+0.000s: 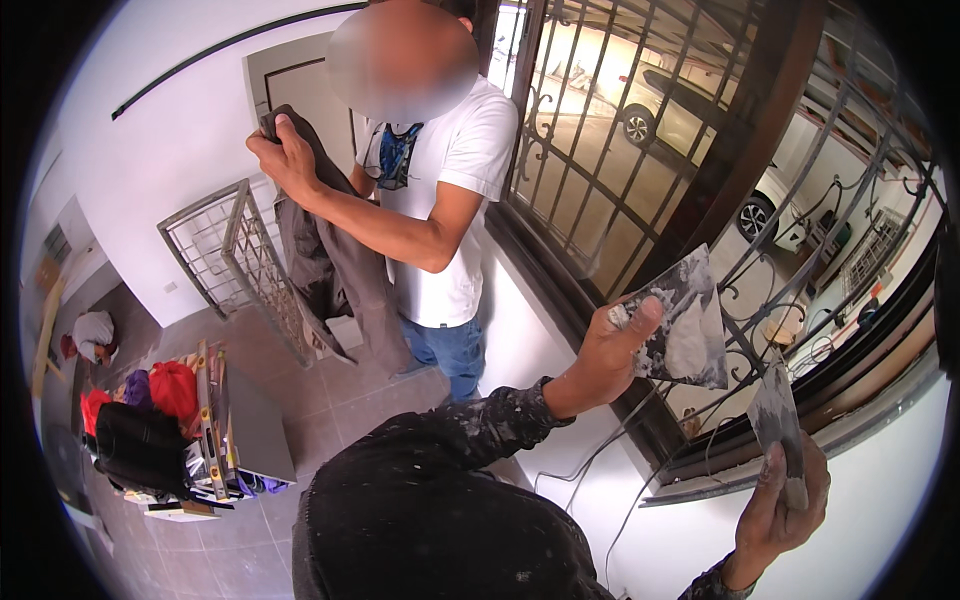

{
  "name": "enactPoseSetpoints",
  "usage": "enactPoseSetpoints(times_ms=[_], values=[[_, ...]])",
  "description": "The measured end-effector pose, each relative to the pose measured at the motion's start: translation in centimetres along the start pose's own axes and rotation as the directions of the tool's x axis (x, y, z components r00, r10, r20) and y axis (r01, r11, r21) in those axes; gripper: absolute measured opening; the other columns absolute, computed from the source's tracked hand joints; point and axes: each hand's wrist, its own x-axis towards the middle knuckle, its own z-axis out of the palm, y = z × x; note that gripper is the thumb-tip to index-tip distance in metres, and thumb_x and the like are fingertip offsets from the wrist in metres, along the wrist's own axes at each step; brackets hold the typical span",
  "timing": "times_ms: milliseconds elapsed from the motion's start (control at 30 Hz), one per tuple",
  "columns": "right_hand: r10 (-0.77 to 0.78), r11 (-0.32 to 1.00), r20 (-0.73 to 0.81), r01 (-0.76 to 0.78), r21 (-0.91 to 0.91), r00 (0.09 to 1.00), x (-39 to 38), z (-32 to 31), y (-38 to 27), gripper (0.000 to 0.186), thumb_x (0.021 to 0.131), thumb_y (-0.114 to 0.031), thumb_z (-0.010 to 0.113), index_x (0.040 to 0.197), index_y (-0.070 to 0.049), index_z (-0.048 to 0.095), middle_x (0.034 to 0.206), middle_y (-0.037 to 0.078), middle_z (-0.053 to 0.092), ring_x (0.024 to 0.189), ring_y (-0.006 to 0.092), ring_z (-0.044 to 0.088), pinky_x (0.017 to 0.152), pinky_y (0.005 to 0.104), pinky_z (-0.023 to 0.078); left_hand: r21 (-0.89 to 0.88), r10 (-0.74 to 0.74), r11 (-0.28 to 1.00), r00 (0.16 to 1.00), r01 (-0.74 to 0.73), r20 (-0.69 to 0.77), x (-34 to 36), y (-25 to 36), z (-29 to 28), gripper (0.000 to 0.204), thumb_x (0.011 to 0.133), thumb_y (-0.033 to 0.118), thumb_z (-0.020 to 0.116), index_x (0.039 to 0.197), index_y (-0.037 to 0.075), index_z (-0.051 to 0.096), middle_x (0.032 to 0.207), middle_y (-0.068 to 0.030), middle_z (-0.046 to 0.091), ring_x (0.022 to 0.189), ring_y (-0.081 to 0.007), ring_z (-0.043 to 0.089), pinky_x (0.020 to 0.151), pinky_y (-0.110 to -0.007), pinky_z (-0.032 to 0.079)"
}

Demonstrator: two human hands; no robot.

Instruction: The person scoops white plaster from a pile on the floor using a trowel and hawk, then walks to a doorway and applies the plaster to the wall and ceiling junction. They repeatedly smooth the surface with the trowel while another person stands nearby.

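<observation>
My left hand (610, 350) is closed on a flat, roughly square plate (695, 345) smeared with white and grey filler, its thumb over the near edge. Farther right and lower, my right hand (785, 505) grips a putty knife (775, 415) by its handle. The knife's blade points up, coated in grey filler, a short way from the plate. Both tools are held in front of the dark window frame (600, 290). My black sleeves (500, 425) are spotted with white.
A person in a white T-shirt (440, 220) stands ahead, holding a dark garment (340, 250). Metal window bars (740, 340) and loose cables (590, 465) are close by. At left are a metal railing (235, 240), a spirit level (210, 430), bags (140, 440) and a bent-over person (92, 335).
</observation>
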Motion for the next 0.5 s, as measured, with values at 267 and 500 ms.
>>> enactPoseSetpoints(times_ms=[267,500], values=[[-0.055,0.996,0.026,0.056,-0.068,0.998,1.0,-0.2,-1.4,0.018,0.095,-0.009,0.066,0.107,0.004,0.065,0.103,0.016,0.07,0.091,0.026,0.065,0.084,0.0362,0.051,-0.044,0.037,0.998,0.999,-0.036,0.017,1.0,0.1,0.2,0.049,0.104,0.033,0.054,0.136,-0.003,0.049,0.132,-0.0124,0.06,0.12,-0.0206,0.06,0.103,-0.036,0.049],[-0.03,0.997,0.041,0.033,-0.075,0.999,1.0,-0.8,-2.6,0.015,0.096,-0.011,0.066,0.103,0.003,0.065,0.101,0.016,0.07,0.09,0.0247,0.065,0.082,0.0356,0.051,-0.051,0.046,0.998,0.999,-0.045,0.027,1.1,0.1,1.0,0.052,0.102,0.038,0.057,0.133,-0.003,0.052,0.129,-0.0113,0.062,0.116,-0.0185,0.062,0.101,-0.035,0.05]])
